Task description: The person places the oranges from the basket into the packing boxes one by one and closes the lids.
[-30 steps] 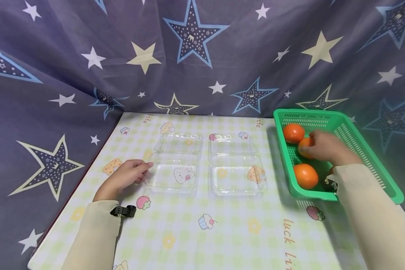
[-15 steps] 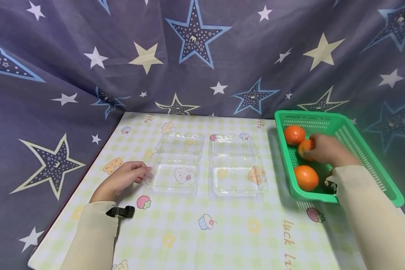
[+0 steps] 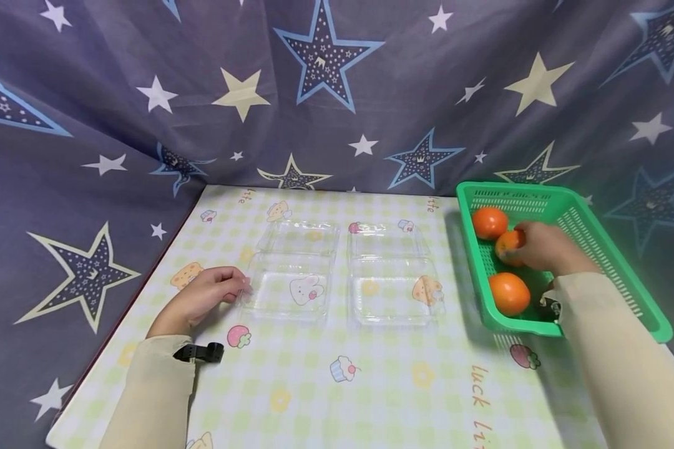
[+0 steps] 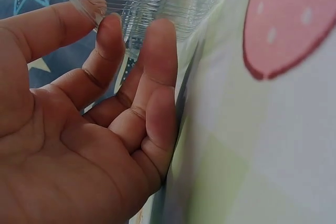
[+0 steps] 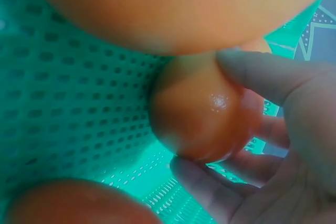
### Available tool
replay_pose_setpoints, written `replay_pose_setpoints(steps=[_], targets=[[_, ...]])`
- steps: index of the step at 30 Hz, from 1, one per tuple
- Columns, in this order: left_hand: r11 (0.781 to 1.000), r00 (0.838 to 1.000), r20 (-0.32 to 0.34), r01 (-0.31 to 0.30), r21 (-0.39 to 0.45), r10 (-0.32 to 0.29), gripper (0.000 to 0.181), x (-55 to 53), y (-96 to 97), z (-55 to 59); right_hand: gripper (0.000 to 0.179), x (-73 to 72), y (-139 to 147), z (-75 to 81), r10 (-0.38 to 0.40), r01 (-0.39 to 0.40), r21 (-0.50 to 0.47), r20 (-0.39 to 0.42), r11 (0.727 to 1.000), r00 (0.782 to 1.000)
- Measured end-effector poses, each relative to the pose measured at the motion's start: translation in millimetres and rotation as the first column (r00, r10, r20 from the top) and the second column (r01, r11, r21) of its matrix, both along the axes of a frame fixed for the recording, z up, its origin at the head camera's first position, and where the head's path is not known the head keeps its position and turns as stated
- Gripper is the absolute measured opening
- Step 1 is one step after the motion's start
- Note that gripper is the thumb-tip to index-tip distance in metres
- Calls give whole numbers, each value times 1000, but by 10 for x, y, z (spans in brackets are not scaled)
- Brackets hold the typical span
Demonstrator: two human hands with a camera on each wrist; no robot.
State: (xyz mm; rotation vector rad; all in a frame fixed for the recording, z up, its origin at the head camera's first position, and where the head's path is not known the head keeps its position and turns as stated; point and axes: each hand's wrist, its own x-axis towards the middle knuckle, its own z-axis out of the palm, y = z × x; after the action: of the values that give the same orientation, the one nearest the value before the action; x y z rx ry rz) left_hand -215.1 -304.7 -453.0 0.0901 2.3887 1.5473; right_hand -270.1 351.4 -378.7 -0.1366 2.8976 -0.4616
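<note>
In the head view, two clear plastic clamshell boxes lie with lids folded back on the table: the left box (image 3: 283, 293) and the right box (image 3: 393, 299). At the left box's near-left edge, my left hand (image 3: 202, 296) pinches the rim; the left wrist view has thumb and fingertips on its ribbed wall (image 4: 142, 3). My right hand (image 3: 550, 249) reaches into the green basket (image 3: 474, 280) and grips a smooth orange-red tomato (image 3: 508, 248). Close up, the thumb and fingers curl round that tomato (image 5: 205, 114). Its far side is hidden.
Other tomatoes sit in the basket, one behind (image 3: 490, 223) and one in front (image 3: 508, 294); part of another shows by the right wrist. A checked cloth (image 3: 382, 386) covers the table. A star-patterned curtain (image 3: 399, 87) hangs behind and at the left.
My right fingers have settled further round the tomato, which stays in the basket. The left hand has shifted very slightly left, still at the left box's edge.
</note>
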Motion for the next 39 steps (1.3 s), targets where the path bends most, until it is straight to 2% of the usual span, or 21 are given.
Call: replay_pose_setpoints(steps=[8, 13, 18, 24, 31, 39], targets=[[1000, 1000, -9, 1, 24, -1, 34, -2, -31, -28, 57, -27, 4, -13, 8, -8, -1, 10, 1000, 1000], [1000, 1000, 1, -6, 30, 6, 38, -17, -21, -69, 70, -32, 30, 0, -5, 5, 2, 7, 1000, 1000], [1000, 1000, 11, 1, 26, -1, 39, -17, -31, -90, 79, -39, 34, -8, -43, 45, -33, 38, 998, 998], [999, 1000, 17, 4, 41, -5, 37, -22, -30, -79, 85, -27, 56, -9, -79, 82, -71, 52, 994, 996], [999, 1000, 15, 9, 32, -10, 35, 9, -43, -29, 88, -27, 27, 41, -81, 83, -73, 38, 994, 996], [999, 1000, 13, 22, 35, -23, 34, 6, -31, -24, 90, 7, 23, 121, -76, 77, -62, 15, 995, 997]])
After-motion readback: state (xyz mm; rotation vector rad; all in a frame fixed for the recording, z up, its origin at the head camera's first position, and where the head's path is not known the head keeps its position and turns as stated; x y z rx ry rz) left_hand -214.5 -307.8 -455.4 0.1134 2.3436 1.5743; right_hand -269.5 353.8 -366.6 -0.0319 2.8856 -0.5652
